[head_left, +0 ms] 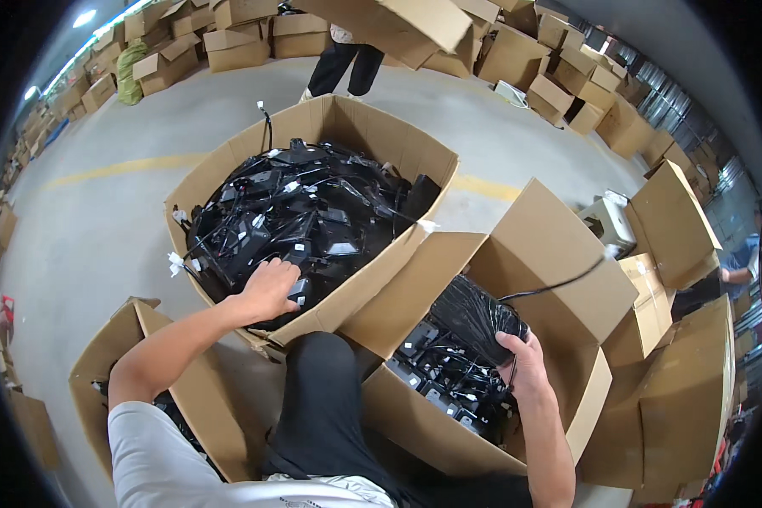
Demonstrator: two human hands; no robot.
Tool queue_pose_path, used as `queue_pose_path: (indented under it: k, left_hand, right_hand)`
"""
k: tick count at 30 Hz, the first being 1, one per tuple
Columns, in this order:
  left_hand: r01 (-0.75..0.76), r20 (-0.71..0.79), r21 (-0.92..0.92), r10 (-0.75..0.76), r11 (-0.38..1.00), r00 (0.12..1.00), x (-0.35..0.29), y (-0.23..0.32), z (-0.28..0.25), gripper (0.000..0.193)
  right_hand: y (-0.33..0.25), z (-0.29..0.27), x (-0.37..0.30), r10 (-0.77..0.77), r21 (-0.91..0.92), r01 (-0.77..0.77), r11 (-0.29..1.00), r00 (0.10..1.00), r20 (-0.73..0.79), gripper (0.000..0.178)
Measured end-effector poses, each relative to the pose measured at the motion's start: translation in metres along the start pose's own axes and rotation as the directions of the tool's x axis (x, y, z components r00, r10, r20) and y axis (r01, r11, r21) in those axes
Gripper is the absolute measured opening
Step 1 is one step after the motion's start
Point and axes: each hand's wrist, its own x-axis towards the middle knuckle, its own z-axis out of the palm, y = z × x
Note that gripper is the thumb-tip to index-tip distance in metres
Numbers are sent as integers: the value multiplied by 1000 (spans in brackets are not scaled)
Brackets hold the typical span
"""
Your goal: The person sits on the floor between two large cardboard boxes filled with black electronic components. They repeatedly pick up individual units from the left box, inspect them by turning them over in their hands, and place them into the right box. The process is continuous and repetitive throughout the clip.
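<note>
My left hand (271,288) reaches over the near rim of a large cardboard box (339,311). Its thumb and fingers close around a black power adapter (300,293) with a pale label, at the near edge of a tangled pile of black adapters and cables (313,199). On the right, my right hand (521,360) grips one end of a bundle wrapped in black plastic film (478,317), a cable trailing from it. That bundle is above an open carton (449,432) holding several black adapters with cables (436,372). My right fingers are partly hidden by the bundle.
Another open carton (212,398) with black items stands by my left arm. Open cartons (677,398) and a pale machine (608,222) are at the right. Across the grey floor (118,203), a person (345,68) stands behind a raised cardboard box (398,30); stacked cartons line the back.
</note>
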Motion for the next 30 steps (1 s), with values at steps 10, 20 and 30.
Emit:
queue_pose_path:
  k: [10, 20, 30]
  left_hand:
    - [-116, -192, -963, -314, 245, 930, 8, 17, -158, 42]
    - [-235, -221, -858, -85, -458, 972, 10, 146, -141, 56]
    - [-205, -220, -961, 66, -185, 973, 28, 224, -110, 41]
  right_hand:
    - [-12, 5, -21, -69, 143, 69, 987, 998, -8, 37]
    - [-25, 55, -13, -349, 426, 372, 825, 927, -135, 39]
    - [3, 34, -80, -131, -442, 356, 824, 877, 462, 44]
